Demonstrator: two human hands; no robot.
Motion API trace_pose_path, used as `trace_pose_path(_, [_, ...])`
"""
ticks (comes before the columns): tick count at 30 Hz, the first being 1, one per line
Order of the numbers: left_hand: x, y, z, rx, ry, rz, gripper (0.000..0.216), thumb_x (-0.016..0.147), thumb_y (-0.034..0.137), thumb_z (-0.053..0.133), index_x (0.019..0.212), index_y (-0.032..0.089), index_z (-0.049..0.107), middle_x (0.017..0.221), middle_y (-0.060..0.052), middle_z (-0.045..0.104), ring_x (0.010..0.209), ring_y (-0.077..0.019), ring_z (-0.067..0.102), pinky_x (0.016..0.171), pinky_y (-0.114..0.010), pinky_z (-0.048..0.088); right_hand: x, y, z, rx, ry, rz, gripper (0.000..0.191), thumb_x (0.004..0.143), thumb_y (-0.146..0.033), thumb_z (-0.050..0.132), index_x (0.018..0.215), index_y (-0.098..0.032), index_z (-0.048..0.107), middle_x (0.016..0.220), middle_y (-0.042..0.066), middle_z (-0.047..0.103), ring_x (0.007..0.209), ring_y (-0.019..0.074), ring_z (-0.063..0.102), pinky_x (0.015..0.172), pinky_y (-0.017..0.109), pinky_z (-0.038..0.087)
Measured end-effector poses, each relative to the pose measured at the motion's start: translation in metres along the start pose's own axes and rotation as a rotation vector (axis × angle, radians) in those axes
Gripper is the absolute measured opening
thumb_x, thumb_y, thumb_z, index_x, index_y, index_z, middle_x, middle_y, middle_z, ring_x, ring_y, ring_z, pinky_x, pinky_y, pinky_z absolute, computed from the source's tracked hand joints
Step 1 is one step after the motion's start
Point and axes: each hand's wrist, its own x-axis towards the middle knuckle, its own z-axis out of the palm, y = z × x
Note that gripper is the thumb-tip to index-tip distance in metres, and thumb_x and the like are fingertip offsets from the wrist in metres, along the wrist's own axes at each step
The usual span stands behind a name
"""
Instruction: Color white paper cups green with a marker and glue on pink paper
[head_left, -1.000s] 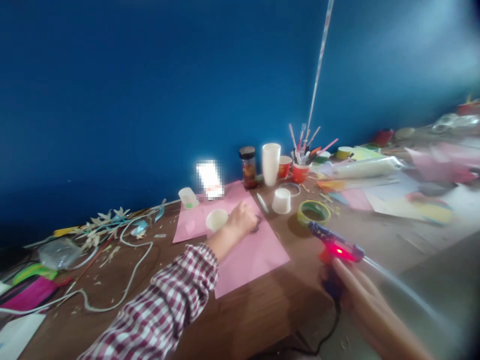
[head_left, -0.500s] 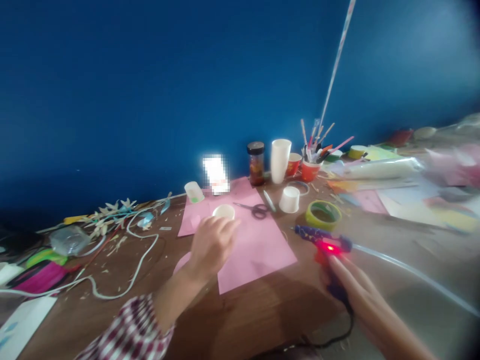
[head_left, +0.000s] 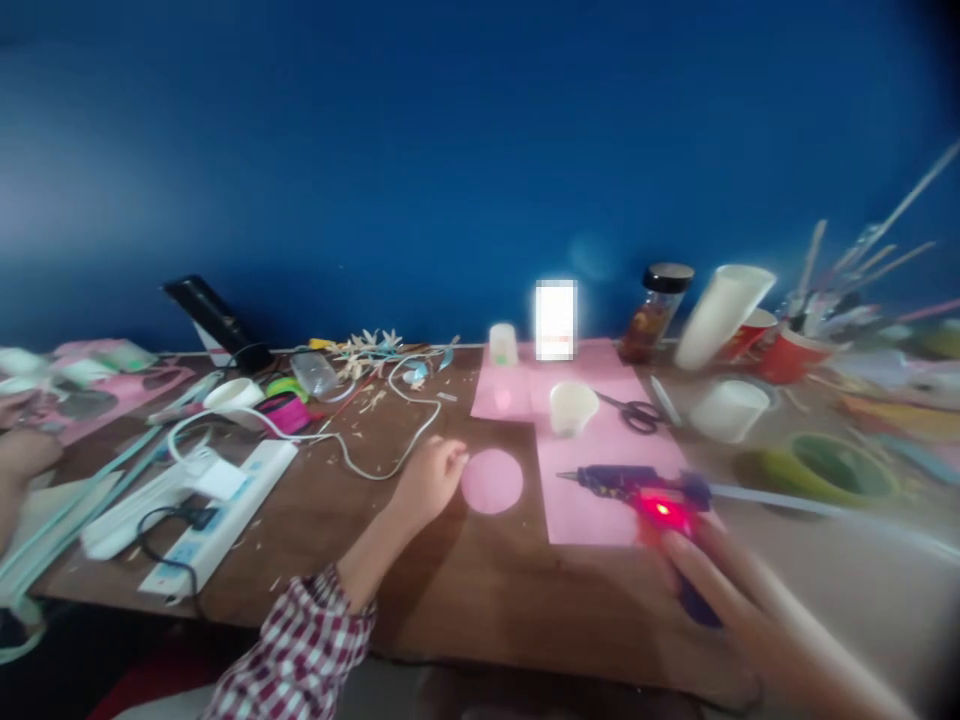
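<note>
My right hand (head_left: pixel 697 550) grips a dark blue glue gun (head_left: pixel 615 480) with a lit red light, its nozzle pointing left above a pink sheet (head_left: pixel 570 520). A clear glue stick (head_left: pixel 772 498) juts from its back. At the left edge of a flat pink paper circle (head_left: pixel 492 482) is my left hand (head_left: pixel 431 482), fingers curled; whether they pinch anything is hidden. Behind the circle, a white paper cup (head_left: pixel 573 410) stands on the pink sheet beside scissors (head_left: pixel 639 416). A second small cup (head_left: pixel 502 345) stands farther back on pink paper.
Power strips (head_left: pixel 225 520) and a white cable (head_left: pixel 375 475) lie left. Another person's hand (head_left: pixel 30 450) shows at the far left edge. To the right are a yellow-green tape roll (head_left: pixel 832 470), a lidded jar (head_left: pixel 656 315), a tall white cup (head_left: pixel 724 315) and a red cup (head_left: pixel 791 355) of sticks.
The view has swung left, bringing the power strips and another person's hand in. My left hand has moved from the white cup to the pink circle. My right hand still holds the glue gun.
</note>
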Motion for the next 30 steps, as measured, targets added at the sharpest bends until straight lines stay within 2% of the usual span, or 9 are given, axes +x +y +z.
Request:
trace_pose_path(4, [0.008, 0.000, -0.001, -0.031, -0.031, -0.004, 0.022, 0.087, 0.029, 0.052, 0.093, 0.017, 0.070, 0.086, -0.007, 0.068, 0.080, -0.0186, 0.062, 0.078, -0.031, 0.047, 0.005, -0.023, 0.022, -0.010, -0.055, -0.025, 0.036, 0.085, -0.050, 0.051, 0.060, -0.025, 0.056, 0.052, 0.002, 0.059, 0.049, 0.0179, 0.054, 0.048, 0.029, 0.047])
trace_pose_path(9, [0.010, 0.002, 0.000, -0.053, -0.124, 0.012, 0.024, 0.078, 0.037, 0.064, 0.095, 0.021, 0.069, 0.088, -0.004, 0.066, 0.078, -0.0184, 0.061, 0.074, -0.029, 0.046, 0.011, -0.036, 0.041, -0.016, -0.124, -0.064, 0.027, 0.081, -0.047, 0.057, 0.071, -0.023, 0.064, 0.060, 0.004, 0.066, 0.057, 0.0217, 0.060, 0.055, 0.031, 0.050])
trace_pose_path(13, [0.007, 0.007, 0.001, -0.060, -0.165, 0.015, 0.012, 0.079, 0.029, 0.062, 0.087, 0.021, 0.065, 0.093, -0.005, 0.062, 0.084, -0.0194, 0.059, 0.079, -0.031, 0.044, 0.012, -0.037, 0.047, -0.036, -0.105, -0.088, 0.027, 0.082, -0.046, 0.055, 0.073, -0.022, 0.064, 0.062, 0.004, 0.066, 0.058, 0.0212, 0.060, 0.054, 0.031, 0.050])
trace_pose_path(16, [0.008, 0.010, 0.000, -0.086, -0.161, -0.008, 0.011, 0.082, 0.027, 0.055, 0.087, 0.019, 0.062, 0.087, -0.005, 0.062, 0.082, -0.0202, 0.059, 0.078, -0.033, 0.044, 0.009, -0.031, 0.046, -0.085, -0.097, -0.086, 0.029, 0.085, -0.046, 0.053, 0.070, -0.023, 0.062, 0.057, 0.002, 0.063, 0.053, 0.0187, 0.056, 0.050, 0.029, 0.047])
trace_pose_path(18, [0.011, 0.010, -0.001, -0.117, -0.145, -0.046, 0.015, 0.084, 0.025, 0.050, 0.094, 0.019, 0.059, 0.082, -0.005, 0.062, 0.077, -0.0201, 0.058, 0.073, -0.033, 0.044, 0.007, -0.023, 0.044, -0.128, -0.074, -0.086, 0.030, 0.086, -0.047, 0.051, 0.070, -0.023, 0.061, 0.059, 0.002, 0.063, 0.055, 0.0187, 0.057, 0.051, 0.028, 0.047])
trace_pose_path(21, [0.015, 0.009, 0.000, -0.186, -0.133, -0.083, 0.031, 0.076, 0.019, 0.054, 0.108, 0.017, 0.053, 0.084, -0.005, 0.063, 0.075, -0.0192, 0.059, 0.069, -0.030, 0.045, 0.009, -0.011, 0.043, -0.193, -0.027, -0.102, 0.031, 0.086, -0.049, 0.049, 0.078, -0.022, 0.063, 0.070, 0.005, 0.068, 0.067, 0.0210, 0.062, 0.057, 0.028, 0.050])
trace_pose_path(24, [0.016, 0.003, 0.004, -0.268, -0.133, -0.086, 0.050, 0.071, 0.017, 0.058, 0.120, 0.015, 0.047, 0.086, -0.003, 0.063, 0.077, -0.0179, 0.060, 0.071, -0.028, 0.046, 0.012, -0.004, 0.045, -0.243, -0.074, -0.126, 0.034, 0.090, -0.047, 0.044, 0.082, -0.021, 0.063, 0.070, 0.004, 0.068, 0.065, 0.0201, 0.062, 0.057, 0.028, 0.050])
trace_pose_path(26, [0.015, -0.002, 0.008, -0.310, -0.127, -0.088, 0.055, 0.070, 0.019, 0.059, 0.123, 0.016, 0.045, 0.085, -0.002, 0.063, 0.076, -0.0173, 0.060, 0.071, -0.028, 0.047, 0.015, -0.002, 0.048, -0.252, -0.109, -0.194, 0.036, 0.093, -0.046, 0.041, 0.083, -0.021, 0.064, 0.068, 0.004, 0.067, 0.062, 0.0196, 0.061, 0.056, 0.028, 0.050])
trace_pose_path(30, [0.015, -0.011, 0.015, -0.375, -0.101, -0.094, 0.055, 0.068, 0.019, 0.061, 0.121, 0.017, 0.048, 0.081, 0.000, 0.061, 0.075, -0.0170, 0.059, 0.071, -0.029, 0.047, 0.019, -0.006, 0.055, -0.273, -0.110, -0.339, 0.036, 0.090, -0.049, 0.045, 0.088, -0.020, 0.067, 0.079, 0.009, 0.071, 0.072, 0.0234, 0.065, 0.063, 0.031, 0.053])
